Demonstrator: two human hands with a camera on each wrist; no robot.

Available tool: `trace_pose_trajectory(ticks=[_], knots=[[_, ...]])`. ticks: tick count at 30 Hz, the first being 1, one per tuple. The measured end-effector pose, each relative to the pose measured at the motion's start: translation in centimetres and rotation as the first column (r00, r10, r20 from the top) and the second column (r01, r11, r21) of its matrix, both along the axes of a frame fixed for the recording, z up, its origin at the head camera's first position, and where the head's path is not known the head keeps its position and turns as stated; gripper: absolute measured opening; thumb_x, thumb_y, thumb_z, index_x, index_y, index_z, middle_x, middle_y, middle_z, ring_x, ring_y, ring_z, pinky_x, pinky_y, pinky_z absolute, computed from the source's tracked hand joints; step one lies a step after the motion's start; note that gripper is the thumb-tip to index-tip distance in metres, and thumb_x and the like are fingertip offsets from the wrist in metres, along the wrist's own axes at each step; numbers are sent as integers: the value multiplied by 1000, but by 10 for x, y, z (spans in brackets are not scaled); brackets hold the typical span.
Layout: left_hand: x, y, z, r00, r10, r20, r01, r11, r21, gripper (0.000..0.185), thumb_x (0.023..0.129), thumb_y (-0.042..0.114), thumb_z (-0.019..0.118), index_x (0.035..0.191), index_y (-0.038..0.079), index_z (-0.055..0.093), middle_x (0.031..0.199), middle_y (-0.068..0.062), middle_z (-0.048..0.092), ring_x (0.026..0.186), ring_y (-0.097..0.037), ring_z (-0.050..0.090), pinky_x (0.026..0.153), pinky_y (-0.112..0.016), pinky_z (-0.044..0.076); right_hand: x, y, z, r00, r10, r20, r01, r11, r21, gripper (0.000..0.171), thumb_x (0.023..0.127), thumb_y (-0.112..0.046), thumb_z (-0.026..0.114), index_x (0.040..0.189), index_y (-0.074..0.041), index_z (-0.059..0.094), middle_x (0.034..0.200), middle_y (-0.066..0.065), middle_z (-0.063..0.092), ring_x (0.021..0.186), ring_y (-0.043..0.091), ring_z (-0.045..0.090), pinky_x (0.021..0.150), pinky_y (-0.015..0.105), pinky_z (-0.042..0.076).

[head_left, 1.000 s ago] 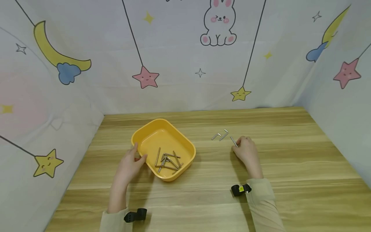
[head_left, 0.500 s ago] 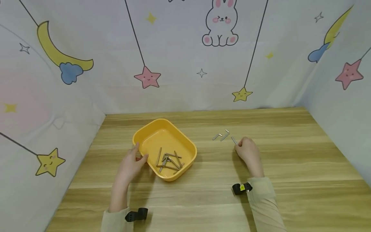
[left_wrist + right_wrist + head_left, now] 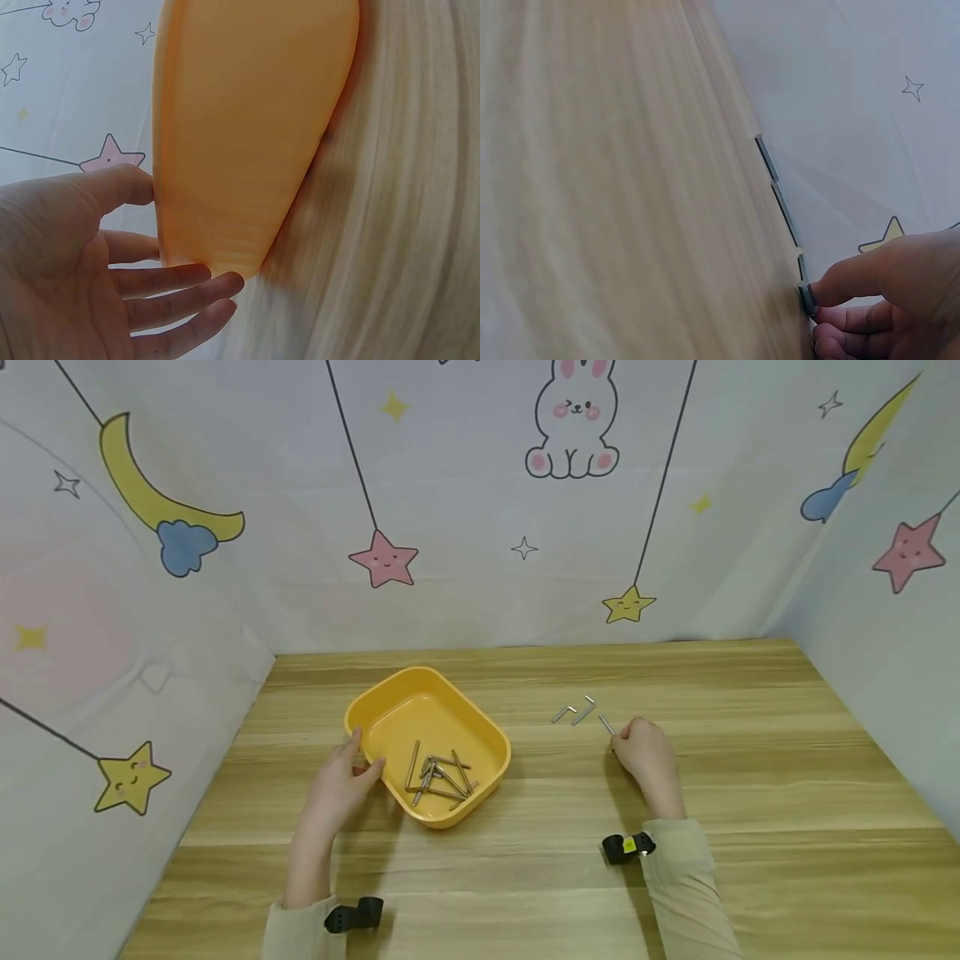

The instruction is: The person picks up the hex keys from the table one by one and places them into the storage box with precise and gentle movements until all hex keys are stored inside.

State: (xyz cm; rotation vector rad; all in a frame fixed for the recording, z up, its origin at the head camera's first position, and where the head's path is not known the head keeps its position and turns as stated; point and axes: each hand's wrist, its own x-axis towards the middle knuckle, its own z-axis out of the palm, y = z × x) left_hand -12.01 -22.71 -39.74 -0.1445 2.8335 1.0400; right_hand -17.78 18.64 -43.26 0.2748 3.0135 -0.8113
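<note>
The yellow plastic tray [image 3: 405,706] stands on the table, with several L-shaped hex keys [image 3: 412,766] jumbled at its near end. My left hand [image 3: 339,785] rests against its left side. In the left wrist view, the thumb and fingers touch the tray's outer wall [image 3: 240,112], fingers fairly straight and not wrapped around it. Right of the tray, my right hand [image 3: 647,756] pinches a hex key [image 3: 607,724] between thumb and fingers, low at the tabletop. Two more hex keys lie just left of it, a smaller one [image 3: 562,713] and another [image 3: 583,715].
A wood-grain table [image 3: 525,877] spreads beneath everything. White cloth walls [image 3: 465,485] with printed moons, stars and a bunny close off the back and both sides. Each sleeve carries a small black wrist camera, one on the left [image 3: 354,916] and one on the right [image 3: 628,847].
The whole view has shifted slightly. My right hand has closed in around the hex key, so less of the key shows. The left hand and the tray keep their places.
</note>
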Motion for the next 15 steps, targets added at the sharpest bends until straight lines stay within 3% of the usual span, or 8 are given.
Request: trace_pose_trajectory(ticks=[15], knots=[[1, 1, 4, 1000, -5, 9, 5, 1000, -4, 72, 98, 34, 51, 153, 1, 16, 150, -29, 32, 113, -36, 58, 96, -52, 46, 1, 3, 0, 1000, 8, -16, -8, 1000, 16, 20, 82, -14, 54, 86, 1, 66, 82, 16, 67, 74, 28, 60, 63, 41, 48]])
